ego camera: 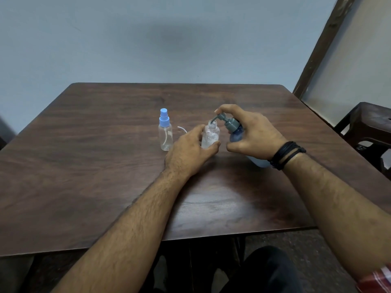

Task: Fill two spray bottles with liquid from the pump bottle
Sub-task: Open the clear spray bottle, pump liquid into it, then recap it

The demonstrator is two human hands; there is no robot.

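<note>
**Clear plastic under a grey spout**

Clear plastic, round-shouldered and uncapped, the open spray bottle (210,134) stands mid-table on dark wood-grain table (84,166), gripped by the left hand (190,151). The right hand (251,134) clasps the tilted blue pump bottle (236,132), forefinger atop its grey pump. 1 blue-capped spray bottle (165,130) stands left.

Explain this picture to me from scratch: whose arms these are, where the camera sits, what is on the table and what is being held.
There is no machine here: a person wears a camera on the head, looking down at their own two bare arms. The left hand has its grip round an open clear spray bottle standing on the brown table. The right hand holds a tilted blue pump bottle, a finger on its grey pump head, spout at the open neck. A second spray bottle, blue cap on, stands to the left, untouched.
</note>
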